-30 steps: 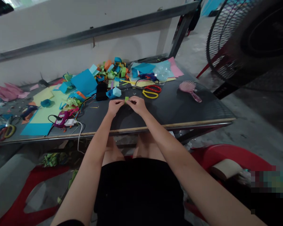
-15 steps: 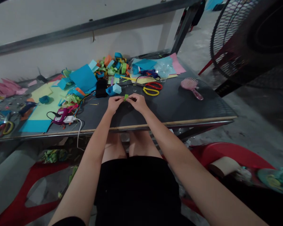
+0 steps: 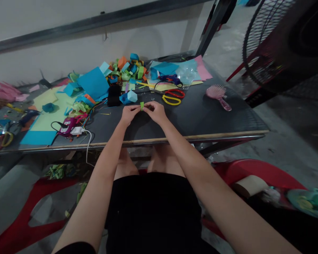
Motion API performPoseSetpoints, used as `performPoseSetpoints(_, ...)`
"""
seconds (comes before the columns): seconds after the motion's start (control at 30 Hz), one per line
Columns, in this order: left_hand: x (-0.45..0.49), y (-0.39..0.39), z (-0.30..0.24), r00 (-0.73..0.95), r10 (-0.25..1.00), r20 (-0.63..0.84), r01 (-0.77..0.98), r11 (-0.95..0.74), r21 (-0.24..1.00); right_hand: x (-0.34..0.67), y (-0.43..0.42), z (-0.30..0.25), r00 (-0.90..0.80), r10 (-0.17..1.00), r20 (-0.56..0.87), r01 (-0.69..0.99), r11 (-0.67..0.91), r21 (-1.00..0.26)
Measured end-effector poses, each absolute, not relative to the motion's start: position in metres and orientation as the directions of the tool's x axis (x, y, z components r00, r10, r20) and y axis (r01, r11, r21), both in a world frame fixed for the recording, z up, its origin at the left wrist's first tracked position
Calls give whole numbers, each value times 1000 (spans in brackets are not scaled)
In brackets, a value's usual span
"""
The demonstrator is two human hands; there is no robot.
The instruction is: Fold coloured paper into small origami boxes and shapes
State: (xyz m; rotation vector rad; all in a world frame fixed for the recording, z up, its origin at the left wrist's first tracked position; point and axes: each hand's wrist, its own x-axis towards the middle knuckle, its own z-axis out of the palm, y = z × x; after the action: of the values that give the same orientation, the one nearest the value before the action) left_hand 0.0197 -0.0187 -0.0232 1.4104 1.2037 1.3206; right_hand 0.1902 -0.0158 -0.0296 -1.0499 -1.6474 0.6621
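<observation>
Between my two hands is a small green piece of paper (image 3: 142, 106), held just above the dark table top (image 3: 198, 118). My left hand (image 3: 129, 114) pinches its left side with thumb and fingertips. From the right, the fingertips of my right hand (image 3: 156, 112) grip the same piece. Just beyond them lies a folded blue paper shape (image 3: 128, 97), and to its left a black box-like object (image 3: 114, 96). Scissors with red and yellow handles (image 3: 172, 100) rest beyond my right hand.
A heap of folded colored paper pieces (image 3: 127, 70) stands against the wall. Blue sheets (image 3: 94, 84), a purple power strip (image 3: 67, 126) and a white plug with cord (image 3: 78, 131) lie left. At right are a blue glue gun (image 3: 169, 79), a pink hairbrush (image 3: 217, 94) and a fan (image 3: 270, 42).
The green paper now stands more upright between my fingertips. Both hands remain closed on it, and the view has shifted slightly.
</observation>
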Motion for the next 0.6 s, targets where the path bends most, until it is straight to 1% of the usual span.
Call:
performPoseSetpoints(0.17, 20, -19, -22, -37, 982, 185, 90, -181, 979, 191, -16, -28, -100, 880, 464, 346, 468, -813)
performPoseSetpoints(0.33, 21, -22, -21, 29, 979, 202, 80, -204, 976, 192, -17, -28, -88, 884, 459, 342, 460, -820)
performPoseSetpoints(0.6, 22, -19, -23, 19, 980, 199, 122, -200, 972, 190, -12, -32, -135, 885, 446, 359, 463, -810)
